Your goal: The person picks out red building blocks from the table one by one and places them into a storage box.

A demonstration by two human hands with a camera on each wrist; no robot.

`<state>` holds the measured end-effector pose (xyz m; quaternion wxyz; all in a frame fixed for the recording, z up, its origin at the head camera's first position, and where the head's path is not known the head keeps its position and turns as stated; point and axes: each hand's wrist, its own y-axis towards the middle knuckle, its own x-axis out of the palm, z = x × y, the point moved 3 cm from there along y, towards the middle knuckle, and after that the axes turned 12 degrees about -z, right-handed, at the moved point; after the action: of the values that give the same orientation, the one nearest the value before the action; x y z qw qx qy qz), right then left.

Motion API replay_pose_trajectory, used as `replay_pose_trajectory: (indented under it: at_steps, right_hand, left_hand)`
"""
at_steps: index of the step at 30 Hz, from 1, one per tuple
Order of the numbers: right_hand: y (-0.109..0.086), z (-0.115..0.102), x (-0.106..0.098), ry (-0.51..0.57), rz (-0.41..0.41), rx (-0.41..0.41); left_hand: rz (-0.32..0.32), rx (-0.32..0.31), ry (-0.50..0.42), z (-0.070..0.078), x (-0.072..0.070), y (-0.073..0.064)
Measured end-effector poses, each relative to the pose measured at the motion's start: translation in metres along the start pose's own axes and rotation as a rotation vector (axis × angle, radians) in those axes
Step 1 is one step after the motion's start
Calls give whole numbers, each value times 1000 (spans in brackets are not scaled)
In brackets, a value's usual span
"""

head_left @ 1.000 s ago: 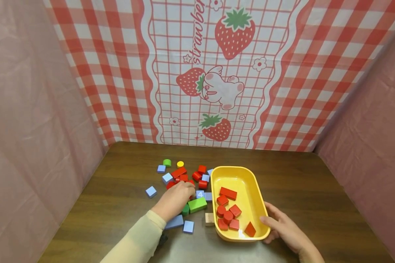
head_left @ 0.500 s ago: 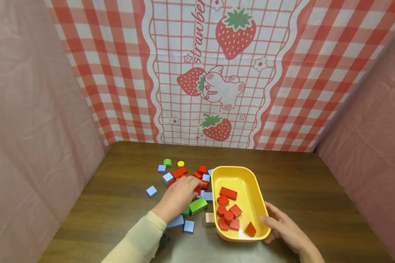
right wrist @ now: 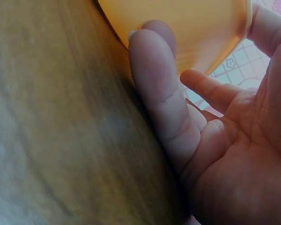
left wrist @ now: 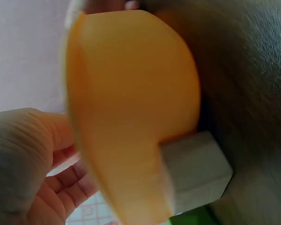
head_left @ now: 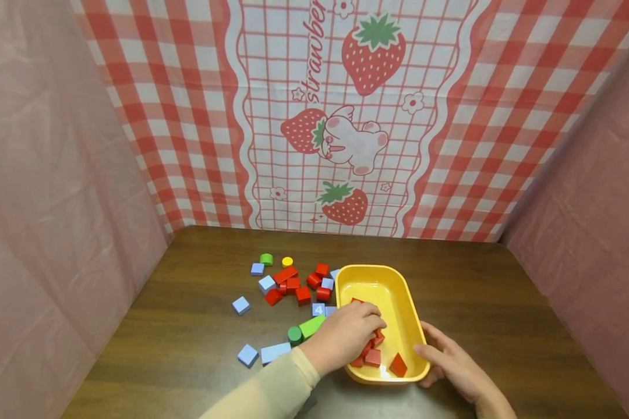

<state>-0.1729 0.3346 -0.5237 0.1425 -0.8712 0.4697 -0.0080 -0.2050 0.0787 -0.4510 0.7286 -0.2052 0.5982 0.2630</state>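
Observation:
A yellow tray [head_left: 385, 297] stands on the table in the head view, with several red wooden blocks [head_left: 373, 357] in its near half. My left hand [head_left: 340, 337] reaches over the tray's left rim, palm down, above those blocks. Its fingertips are hidden, so any block in them cannot be made out. In the left wrist view the hand [left wrist: 21, 159] is beside the tray wall [left wrist: 131, 84]. At the tray's near right corner my right hand [head_left: 453, 364] grips the rim, thumb on top and fingers outside. The right wrist view shows that hand [right wrist: 234, 154] against the tray's wall.
Left of the tray lie several more red blocks [head_left: 303, 295], light blue blocks [head_left: 241, 305], a dark green cylinder [head_left: 294, 335], a light green block [head_left: 311, 327] and a yellow disc [head_left: 287, 262]. A plain wooden block [left wrist: 196, 168] touches the tray's outer wall.
My left hand has moved right, from the loose blocks on the table to above the red blocks in the tray. The right hand and the tray have stayed in place.

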Motion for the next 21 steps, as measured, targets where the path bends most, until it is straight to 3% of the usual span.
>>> replay_pose_trajectory:
  at_steps: [3, 8, 15, 18, 21]
  right_hand:
    - [0, 0, 1, 1, 5, 1]
    - [-1, -1, 0, 2, 26, 15]
    - [-1, 0, 0, 3, 2, 19]
    - [-1, 0, 0, -2, -2, 10]
    - [0, -1, 2, -9, 10, 5]
  left_hand:
    - [-48, -21, 52, 1, 8, 7]
    - [-60, -43, 130, 1, 13, 12]
    - [-92, -149, 271, -2, 14, 9]
    - [-67, -145, 244, -4, 13, 8]
    - [16, -146, 211, -13, 7, 2]
